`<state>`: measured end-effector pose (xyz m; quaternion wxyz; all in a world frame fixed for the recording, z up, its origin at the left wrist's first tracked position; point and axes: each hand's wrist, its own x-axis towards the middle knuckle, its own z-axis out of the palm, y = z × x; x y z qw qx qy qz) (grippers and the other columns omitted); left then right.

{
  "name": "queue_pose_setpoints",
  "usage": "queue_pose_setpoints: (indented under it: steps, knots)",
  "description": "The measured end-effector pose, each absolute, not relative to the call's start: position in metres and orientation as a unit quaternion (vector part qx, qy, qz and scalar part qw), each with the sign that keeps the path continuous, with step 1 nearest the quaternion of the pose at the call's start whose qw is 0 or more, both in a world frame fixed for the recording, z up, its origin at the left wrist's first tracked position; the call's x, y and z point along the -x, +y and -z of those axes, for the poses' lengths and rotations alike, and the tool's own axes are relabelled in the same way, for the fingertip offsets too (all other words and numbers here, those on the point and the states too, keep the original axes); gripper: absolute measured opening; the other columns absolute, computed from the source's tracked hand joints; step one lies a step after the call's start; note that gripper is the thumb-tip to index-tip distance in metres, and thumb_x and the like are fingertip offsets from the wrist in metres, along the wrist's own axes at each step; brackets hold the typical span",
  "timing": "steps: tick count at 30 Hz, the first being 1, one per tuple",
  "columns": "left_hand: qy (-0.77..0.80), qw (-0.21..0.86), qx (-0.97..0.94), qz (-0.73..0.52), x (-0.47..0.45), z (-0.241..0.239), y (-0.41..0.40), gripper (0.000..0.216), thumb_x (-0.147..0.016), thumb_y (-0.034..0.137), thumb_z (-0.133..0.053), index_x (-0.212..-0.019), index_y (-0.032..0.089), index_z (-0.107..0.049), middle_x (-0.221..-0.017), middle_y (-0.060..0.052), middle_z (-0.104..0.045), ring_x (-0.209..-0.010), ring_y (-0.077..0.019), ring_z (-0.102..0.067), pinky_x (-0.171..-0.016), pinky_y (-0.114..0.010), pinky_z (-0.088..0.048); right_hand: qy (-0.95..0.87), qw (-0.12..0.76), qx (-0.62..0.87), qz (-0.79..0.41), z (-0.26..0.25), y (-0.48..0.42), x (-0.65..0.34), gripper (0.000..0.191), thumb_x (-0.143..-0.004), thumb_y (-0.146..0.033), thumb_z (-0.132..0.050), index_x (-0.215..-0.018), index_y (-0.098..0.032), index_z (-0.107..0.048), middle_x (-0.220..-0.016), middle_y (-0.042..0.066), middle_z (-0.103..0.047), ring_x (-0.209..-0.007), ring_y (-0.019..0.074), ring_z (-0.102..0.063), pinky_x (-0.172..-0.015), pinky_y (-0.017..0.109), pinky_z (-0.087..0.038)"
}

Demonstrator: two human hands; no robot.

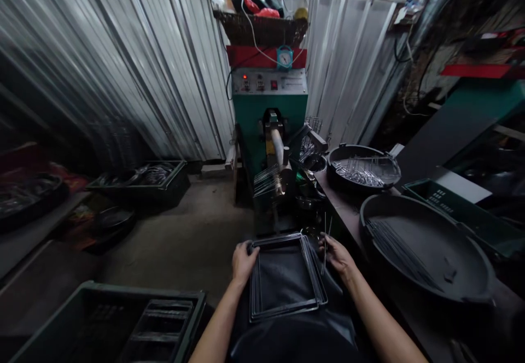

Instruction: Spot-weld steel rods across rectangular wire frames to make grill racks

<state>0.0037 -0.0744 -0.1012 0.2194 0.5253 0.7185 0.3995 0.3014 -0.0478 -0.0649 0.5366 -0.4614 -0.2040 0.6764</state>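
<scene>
Left hand point(243, 263) closed on the upper-left corner of a stack of wire frames point(314, 275), thumb over the top, fingers wrapped round the outer edge; stack sits over the dark apron point(295, 341) on the lap, between the two forearms, slightly fanned, edges not lined up; right hand point(338, 255) just off the stack's upper-right corner, fingertips pinching a few thin rods point(325, 225), roughly upright; lower ends near the frames' right side, can't tell if touching; exact rod count unclear.

Nearest on the right: big round tub point(435, 226), loose bundle point(402, 253) of straight rods along its left side; smaller tub point(363, 185) behind it, bright wire pieces inside; straight ahead, past the stack, green machine point(270, 103), red light lit on its panel; lower left, well apart from the left hand, crate point(88, 292) with more frames point(162, 319) inside.
</scene>
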Motion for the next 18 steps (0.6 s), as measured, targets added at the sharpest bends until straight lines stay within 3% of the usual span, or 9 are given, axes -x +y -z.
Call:
queue_pose_setpoints:
  steps: [5, 8, 11, 14, 18]
  knots:
    - [0.697, 0.275, -0.496, -0.438, 0.000, 0.088, -0.084, 0.020, -0.069, 0.029, -0.052, -0.082, 0.017, -0.062, -0.084, -0.008, -0.064, -0.081, -0.0209, -0.058, -0.076, -0.033, -0.042, -0.360, 0.583, 0.514, -0.516, 0.037, -0.067, -0.300, 0.029, -0.066, -0.036, -0.062, -0.088, -0.018, -0.060, -0.069, 0.001, -0.055, -0.059, 0.0119, -0.050, -0.045, 0.021, -0.037]
    - [0.700, 0.248, -0.496, -0.450, -0.001, 0.081, -0.089, 0.018, -0.070, 0.031, -0.052, -0.077, 0.019, -0.062, -0.082, -0.007, -0.063, -0.080, -0.0206, -0.057, -0.077, -0.032, -0.041, -0.475, 0.578, 0.557, -0.362, 0.031, -0.075, -0.297, 0.029, -0.075, -0.039, -0.051, -0.094, -0.019, -0.058, -0.084, 0.004, -0.058, -0.077, 0.0166, -0.053, -0.066, 0.027, -0.043]
    - [0.688, 0.234, -0.489, -0.483, -0.004, 0.075, -0.094, 0.017, -0.069, 0.033, -0.054, -0.076, 0.019, -0.062, -0.082, -0.006, -0.061, -0.082, -0.0193, -0.055, -0.076, -0.030, -0.041, -0.563, 0.537, 0.567, -0.271, 0.044, -0.080, -0.294, 0.023, -0.077, -0.034, -0.048, -0.092, -0.020, -0.058, -0.092, 0.006, -0.059, -0.089, 0.0199, -0.052, -0.082, 0.033, -0.038]
    - [0.652, 0.341, -0.423, -0.529, -0.009, 0.069, -0.098, 0.024, -0.070, 0.040, -0.052, -0.080, 0.018, -0.057, -0.067, -0.001, -0.056, -0.064, -0.0129, -0.054, -0.057, -0.022, -0.042, -0.617, 0.483, 0.564, -0.260, 0.068, -0.078, -0.292, 0.020, -0.076, -0.028, -0.049, -0.091, -0.020, -0.059, -0.093, 0.007, -0.060, -0.090, 0.0212, -0.054, -0.085, 0.034, -0.037]
    - [0.590, 0.507, -0.292, -0.557, -0.013, 0.061, -0.100, 0.033, -0.068, 0.049, -0.051, -0.080, 0.019, -0.049, -0.045, 0.010, -0.035, -0.033, -0.0034, -0.032, -0.034, -0.013, -0.025, -0.620, 0.445, 0.597, -0.247, 0.077, -0.071, -0.297, 0.027, -0.075, -0.024, -0.049, -0.102, -0.020, -0.053, -0.093, 0.007, -0.060, -0.087, 0.0213, -0.056, -0.082, 0.036, -0.040]
